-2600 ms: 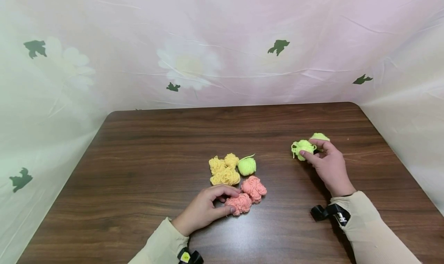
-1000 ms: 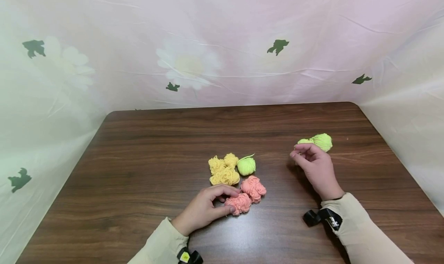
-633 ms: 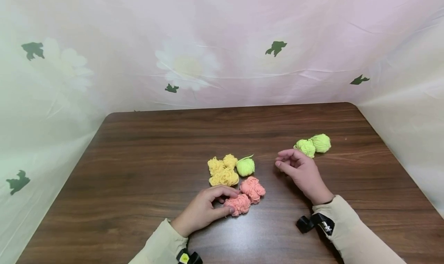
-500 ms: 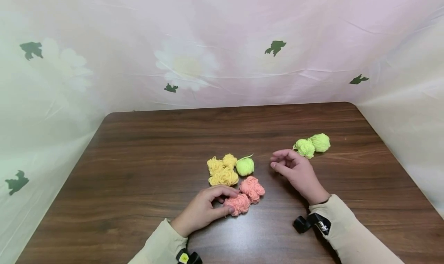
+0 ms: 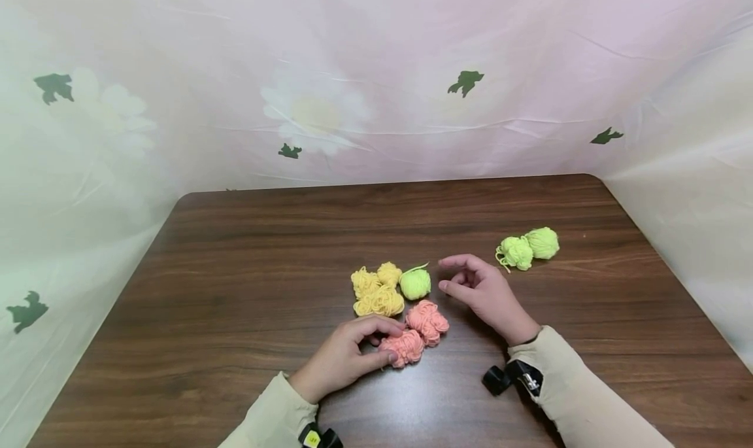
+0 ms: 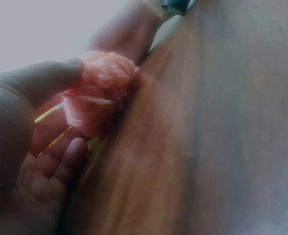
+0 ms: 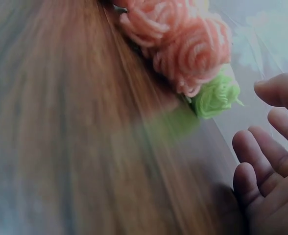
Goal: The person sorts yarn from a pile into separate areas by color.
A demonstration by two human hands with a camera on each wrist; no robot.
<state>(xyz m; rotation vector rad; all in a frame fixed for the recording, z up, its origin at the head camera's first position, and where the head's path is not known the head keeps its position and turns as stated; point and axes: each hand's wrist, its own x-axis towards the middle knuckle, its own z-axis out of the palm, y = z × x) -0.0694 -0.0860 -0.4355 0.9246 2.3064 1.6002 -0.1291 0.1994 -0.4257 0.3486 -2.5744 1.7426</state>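
My left hand (image 5: 347,355) holds the nearer coral-pink yarn ball (image 5: 406,348) between thumb and fingers on the table. In the left wrist view the thumb lies against this pink ball (image 6: 102,83), with fingers behind it. A second pink yarn ball (image 5: 427,322) touches it at the upper right. My right hand (image 5: 488,297) holds nothing, its fingers loosely bent and parted. Just left of those fingertips, a small gap away, sits a green yarn ball (image 5: 416,284) with a loose tail. In the right wrist view this green ball (image 7: 215,98) appears beyond the pink ones.
Yellow yarn balls (image 5: 379,300) cluster left of the green one, beside the left fingers. Two more green yarn balls (image 5: 516,252) lie together farther back on the right. The brown wooden table (image 5: 265,252) ends against a pale flowered cloth (image 5: 376,55).
My right hand has let go of a green yarn ball beside the other at the back right, then moved left and nearer to the middle cluster. The left hand has stayed in place.
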